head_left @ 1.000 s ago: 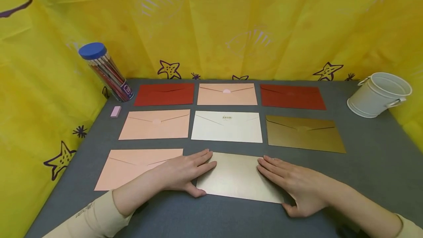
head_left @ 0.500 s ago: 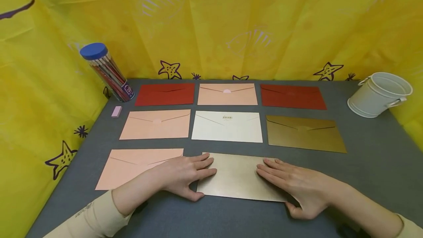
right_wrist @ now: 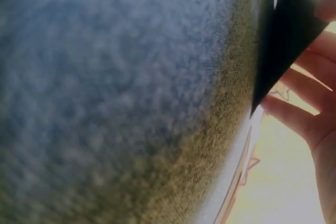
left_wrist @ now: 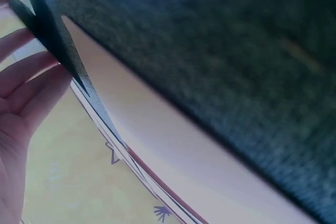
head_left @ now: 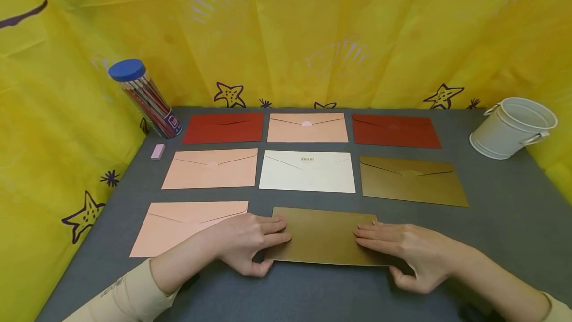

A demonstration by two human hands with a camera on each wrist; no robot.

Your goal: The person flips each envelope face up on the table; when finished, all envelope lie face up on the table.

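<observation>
At the front middle of the head view lies a plain-faced gold envelope (head_left: 321, 237), held at both ends. My left hand (head_left: 250, 242) grips its left end, fingers on top and thumb at the near edge. The right hand (head_left: 415, 252) holds the other end in the same way. From the right wrist view, the envelope's dark underside (right_wrist: 289, 40) tilts up off the table between thumb and fingers. The left wrist view shows a dark corner (left_wrist: 63, 51) of it by the left fingers. A peach envelope (head_left: 178, 227) lies partly behind my left forearm.
Behind are a peach (head_left: 214, 173), a white (head_left: 308, 175) and another gold envelope (head_left: 411, 185). The back row has red (head_left: 223, 130), peach (head_left: 307, 133) and red envelopes (head_left: 393, 133). A pencil tub (head_left: 147, 98) and eraser (head_left: 157, 151) stand left, a white bucket (head_left: 509, 128) right.
The held envelope's face has turned from shiny pale to darker gold, and its near edge sits slightly higher in view. My right hand has shifted a little to the right.
</observation>
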